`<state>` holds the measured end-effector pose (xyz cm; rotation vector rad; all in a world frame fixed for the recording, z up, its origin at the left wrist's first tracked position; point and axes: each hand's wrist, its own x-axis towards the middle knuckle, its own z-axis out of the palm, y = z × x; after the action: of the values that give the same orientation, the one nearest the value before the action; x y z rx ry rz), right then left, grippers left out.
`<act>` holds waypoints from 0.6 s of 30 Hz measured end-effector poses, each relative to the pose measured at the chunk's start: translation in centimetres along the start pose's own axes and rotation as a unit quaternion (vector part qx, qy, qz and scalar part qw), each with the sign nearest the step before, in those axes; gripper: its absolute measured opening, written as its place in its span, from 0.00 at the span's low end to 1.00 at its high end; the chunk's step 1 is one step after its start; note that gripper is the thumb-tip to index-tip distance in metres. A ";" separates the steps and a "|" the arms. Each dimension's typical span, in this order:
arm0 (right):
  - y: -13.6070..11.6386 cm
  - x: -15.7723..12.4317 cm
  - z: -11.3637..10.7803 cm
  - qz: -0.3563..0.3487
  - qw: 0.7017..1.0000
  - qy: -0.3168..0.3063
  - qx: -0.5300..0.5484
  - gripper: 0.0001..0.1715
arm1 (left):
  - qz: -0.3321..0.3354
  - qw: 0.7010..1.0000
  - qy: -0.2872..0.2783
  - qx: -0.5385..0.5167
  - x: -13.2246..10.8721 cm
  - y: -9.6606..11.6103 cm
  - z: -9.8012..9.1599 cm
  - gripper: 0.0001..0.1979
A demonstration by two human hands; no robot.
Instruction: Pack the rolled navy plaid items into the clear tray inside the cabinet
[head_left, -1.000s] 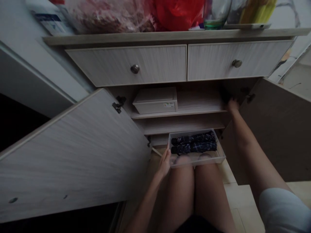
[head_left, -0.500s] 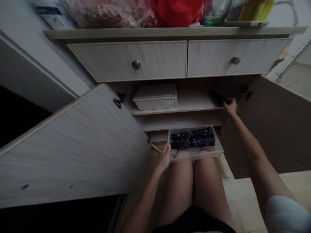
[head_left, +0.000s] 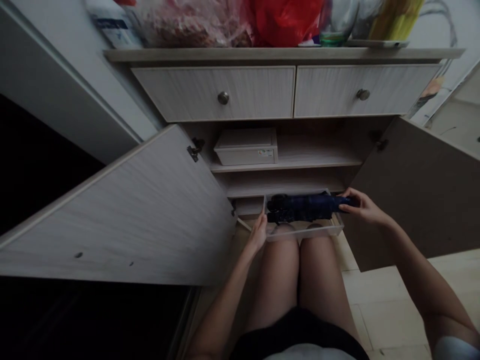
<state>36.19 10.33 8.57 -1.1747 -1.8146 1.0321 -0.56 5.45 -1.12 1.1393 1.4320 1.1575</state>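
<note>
My left hand [head_left: 258, 234] sits just below the middle of the frame, fingers curled around the left end of the clear plastic tray [head_left: 300, 231], thumb on top of its rim, so it grips the tray at that corner. The tray rests across my knees [head_left: 296, 240], directly in front of the open cabinet [head_left: 285, 150]. My right hand [head_left: 362, 206] is right of centre, at the tray's right end, with the fingers closed around the end of a dark blue folded umbrella [head_left: 311, 202]. That umbrella lies lengthwise over the top of the tray, stretching left from my grip. Beneath it, inside the tray, I can make out at least one more dark folded umbrella [head_left: 288, 216]; the light is too dim to count them exactly.

Above the tray, in the centre of the frame, a white lidded box [head_left: 247, 146] stands on the upper shelf [head_left: 315, 163] of the cabinet. The left cabinet door [head_left: 127, 210] swings wide open across the left half of the frame, and the right door [head_left: 420, 190] stands open on the right side. Two drawers with round knobs [head_left: 223, 97] run across the upper part, both closed. On the countertop [head_left: 285, 53] along the top edge sit a red plastic bag [head_left: 285, 20] and a pinkish bag [head_left: 191, 22] beside it
</note>
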 end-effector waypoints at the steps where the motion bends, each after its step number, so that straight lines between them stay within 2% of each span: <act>1: -0.2 -0.4 0.2 -0.005 0.999 -0.033 -0.008 0.28 | 0.006 1.000 0.001 0.008 0.0 0.0 0.0 0.40; 5: -0.2 -0.9 1.4 -0.036 0.990 -0.115 -0.077 0.25 | 0.020 0.999 0.011 0.034 0.0 0.2 0.3 0.37; 9: 0.1 -0.5 2.6 -0.072 0.977 -0.152 -0.134 0.20 | 0.016 0.999 0.009 0.031 0.0 0.3 0.4 0.35; 12: 0.3 0.2 3.0 -0.071 0.967 -0.178 -0.171 0.15 | 0.025 0.999 0.009 0.024 0.1 0.3 0.5 0.36; 15: 0.4 0.9 3.2 -0.065 0.957 -0.185 -0.215 0.10 | 0.025 0.999 0.006 0.027 0.1 0.3 0.5 0.36; 18: 0.2 1.2 3.7 -0.094 0.937 -0.197 -0.272 0.07 | 0.015 0.999 0.001 0.035 0.1 0.5 0.4 0.37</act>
<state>32.65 10.66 7.04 -1.1181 -2.5926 0.7018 -0.10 5.68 -0.71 1.2111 1.4713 1.1376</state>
